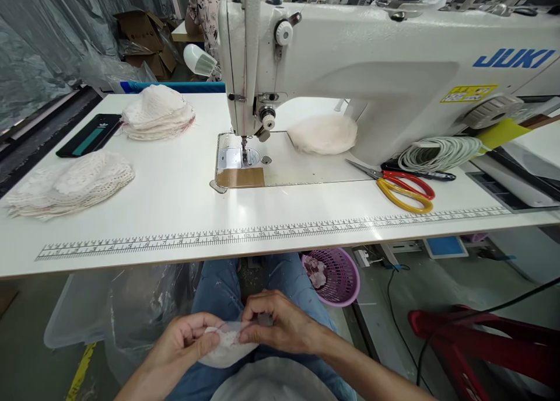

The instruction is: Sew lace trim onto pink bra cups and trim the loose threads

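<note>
Below the table edge, over my lap, both hands pinch one small white lace fabric piece (227, 348). My left hand (186, 342) grips its left side with closed fingers. My right hand (280, 325) pinches its top right edge, fingers curled. On the white table (175, 202) above stands a white JUKI sewing machine (371, 68) with its needle (244, 147) over the plate. Two stacks of white lace pieces lie at the left: one near (70, 185), one farther back (157, 112). Another pale round piece (324, 133) rests under the machine arm.
Red and yellow handled scissors (402, 188) lie right of the plate beside a coiled white cord (437, 153). A dark phone (90, 133) lies at the table's left edge. A purple basket (336, 275) and a clear plastic bin (87, 313) sit under the table. Another person (203, 10) stands behind.
</note>
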A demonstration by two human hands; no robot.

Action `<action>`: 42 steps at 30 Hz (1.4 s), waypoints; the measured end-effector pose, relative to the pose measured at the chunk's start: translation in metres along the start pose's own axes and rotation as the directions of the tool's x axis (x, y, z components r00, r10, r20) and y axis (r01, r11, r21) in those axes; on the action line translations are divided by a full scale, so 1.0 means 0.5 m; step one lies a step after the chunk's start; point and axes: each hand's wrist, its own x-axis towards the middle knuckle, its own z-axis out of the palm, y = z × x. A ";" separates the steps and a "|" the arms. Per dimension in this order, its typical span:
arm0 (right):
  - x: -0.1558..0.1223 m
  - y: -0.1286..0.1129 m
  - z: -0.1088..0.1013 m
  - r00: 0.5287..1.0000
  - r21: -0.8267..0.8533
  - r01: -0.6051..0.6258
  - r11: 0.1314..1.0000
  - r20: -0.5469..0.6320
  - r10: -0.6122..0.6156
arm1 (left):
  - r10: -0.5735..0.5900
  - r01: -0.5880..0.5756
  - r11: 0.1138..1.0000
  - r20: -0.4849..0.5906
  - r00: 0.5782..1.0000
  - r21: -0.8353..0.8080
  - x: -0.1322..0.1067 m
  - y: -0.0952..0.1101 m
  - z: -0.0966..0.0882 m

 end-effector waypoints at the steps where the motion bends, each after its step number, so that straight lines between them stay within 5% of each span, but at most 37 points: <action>1: 0.001 0.000 0.001 1.000 0.001 -0.005 1.000 -0.002 0.005 | 0.005 -0.005 1.000 0.002 1.000 0.009 -0.001 0.001 -0.001; 14: 0.002 -0.008 -0.010 0.996 -0.090 -0.023 0.996 0.079 0.031 | 0.058 -0.062 0.985 0.029 0.998 0.164 0.000 0.001 0.003; 33: 0.006 -0.006 -0.011 0.985 0.158 -0.084 0.984 0.163 0.058 | -0.019 0.018 0.995 0.012 1.000 0.102 -0.014 -0.002 -0.008; 42: 0.007 0.007 -0.025 0.975 0.103 -0.018 0.995 0.223 -0.006 | 0.028 -0.022 0.973 -0.025 0.999 0.228 0.012 0.009 0.016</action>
